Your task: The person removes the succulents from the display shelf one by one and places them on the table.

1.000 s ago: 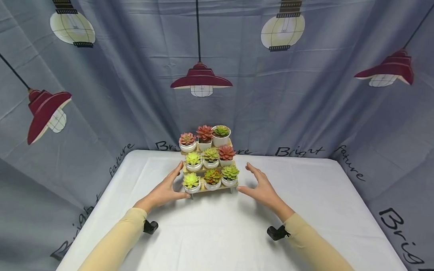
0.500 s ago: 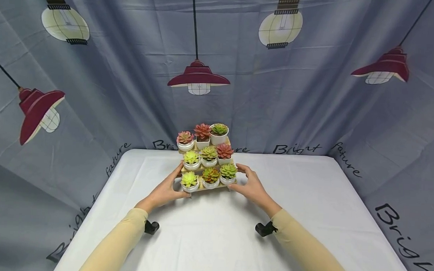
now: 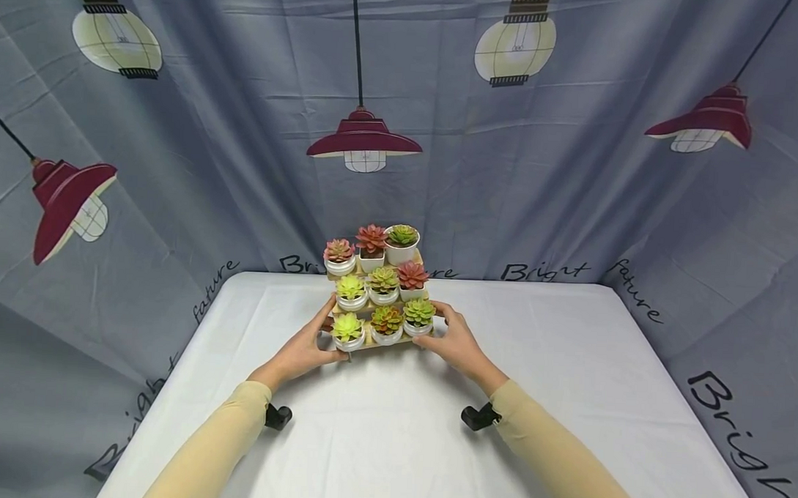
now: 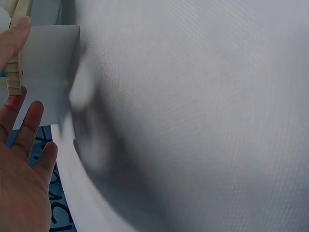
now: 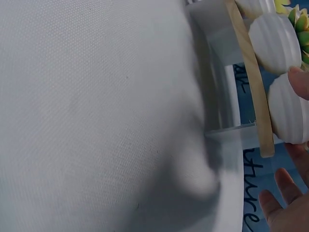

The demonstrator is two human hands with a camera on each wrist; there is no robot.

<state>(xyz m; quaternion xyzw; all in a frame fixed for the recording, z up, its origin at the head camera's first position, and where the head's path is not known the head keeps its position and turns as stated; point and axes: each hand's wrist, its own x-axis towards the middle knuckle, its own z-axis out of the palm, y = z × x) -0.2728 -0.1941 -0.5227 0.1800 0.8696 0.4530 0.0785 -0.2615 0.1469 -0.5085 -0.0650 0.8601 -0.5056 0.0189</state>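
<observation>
A tiered plant stand with light wooden shelves [image 5: 256, 92] and white side panels [image 4: 50, 63] stands on the table, bearing several small potted succulents in three rows. My left hand [image 3: 301, 355] holds the stand's left end; in the left wrist view the thumb lies on the wooden strip and a fingertip meets its end. At the front right corner, my right hand [image 3: 460, 346] pinches a green succulent [image 3: 419, 312] by its white pot [image 5: 288, 111], thumb in front and a finger at the far side. The other fingers of both hands are spread apart.
A white cloth [image 3: 392, 439] covers the table. Behind it hangs a grey-blue curtain [image 3: 540, 173] printed with lamps and lettering. Red succulents [image 3: 371, 238] sit on the upper tiers, beside green ones [image 3: 402, 236].
My right hand has moved left from beside the stand and taken hold of the front right pot. The left hand stays at the stand's left end. The head view has shifted slightly.
</observation>
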